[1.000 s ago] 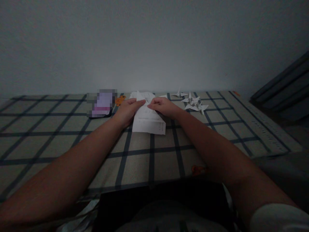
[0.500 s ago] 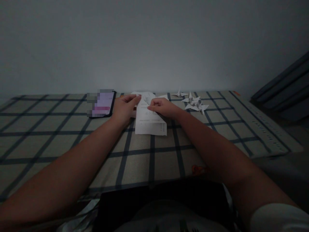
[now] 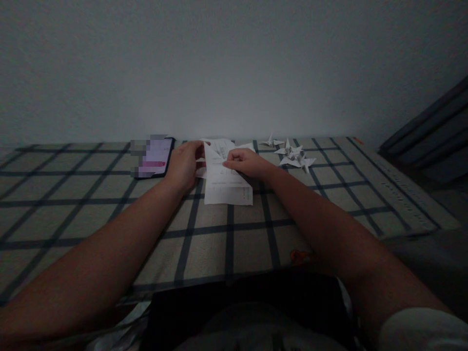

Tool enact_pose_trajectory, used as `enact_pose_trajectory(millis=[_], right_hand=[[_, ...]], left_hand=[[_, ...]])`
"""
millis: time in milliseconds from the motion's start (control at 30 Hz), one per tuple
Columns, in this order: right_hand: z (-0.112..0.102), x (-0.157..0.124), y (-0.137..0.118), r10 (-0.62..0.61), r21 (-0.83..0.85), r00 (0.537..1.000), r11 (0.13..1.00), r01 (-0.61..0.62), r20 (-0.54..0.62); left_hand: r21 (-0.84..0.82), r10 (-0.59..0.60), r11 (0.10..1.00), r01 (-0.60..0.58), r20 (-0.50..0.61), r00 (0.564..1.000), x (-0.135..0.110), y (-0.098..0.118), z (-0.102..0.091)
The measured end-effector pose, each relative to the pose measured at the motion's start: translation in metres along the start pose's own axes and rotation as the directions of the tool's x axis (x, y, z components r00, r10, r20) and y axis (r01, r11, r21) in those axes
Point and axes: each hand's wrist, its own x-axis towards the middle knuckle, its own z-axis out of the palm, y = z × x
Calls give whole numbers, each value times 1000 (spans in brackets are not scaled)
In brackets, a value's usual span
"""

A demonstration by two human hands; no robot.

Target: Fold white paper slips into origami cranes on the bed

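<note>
A printed white sheet of paper lies on the checked cloth in front of me, its upper part lifted and creased. My left hand grips the sheet's left edge, with the fingertips partly hidden behind it. Over the middle of the sheet, my right hand pinches the paper between thumb and bent fingers. More white paper shows behind and under the sheet. Several folded paper cranes sit to the right of my right hand.
A phone with a lit screen lies left of my left hand. The checked tablecloth reaches back to a grey wall. Near the front edge, by my right forearm, is a small orange thing. Dark folded fabric stands at the right.
My left hand has turned and shifted slightly left, its fingers going behind the sheet's edge. The sheet's upper left corner now stands raised. My right hand stays nearly in place.
</note>
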Motion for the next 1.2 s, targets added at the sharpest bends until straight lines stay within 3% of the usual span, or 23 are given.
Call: enact_pose_trajectory(millis=[233, 400, 667, 1200], right_hand=[[0, -2, -4, 12, 8, 1000, 1000, -12, -9], [0, -4, -5, 33, 55, 999, 998, -34, 11], [-2, -7, -11, -1, -130, 1000, 992, 5, 29], [-1, -6, -14, 45, -129, 999, 991, -42, 25]], left_hand=[[77, 47, 995, -57, 127, 991, -2, -6, -5], [31, 44, 998, -51, 183, 982, -3, -11, -7], [21, 71, 997, -76, 166, 983, -5, -8, -3], [33, 25, 999, -32, 194, 981, -5, -3, -3]])
